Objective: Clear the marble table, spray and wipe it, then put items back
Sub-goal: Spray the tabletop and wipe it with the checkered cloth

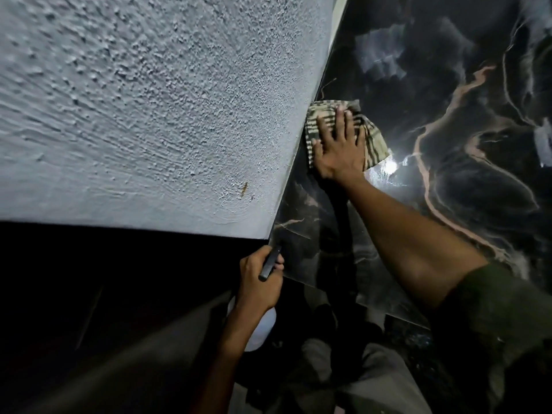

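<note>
The black marble table (448, 180) with pale tan veins fills the right half of the view. My right hand (339, 147) lies flat with spread fingers on a striped green-and-cream cloth (373, 141), pressing it onto the marble right beside the wall. My left hand (260, 279) is below the table's near corner and grips the dark trigger of a spray bottle (264, 327), whose white body hangs under the hand, partly hidden by my wrist.
A rough grey textured wall (143, 115) borders the table's left edge, with a small brown mark low on it. A bright light reflection (389, 167) shines on the wet marble by the cloth. My legs in grey trousers (358, 380) show below the table edge.
</note>
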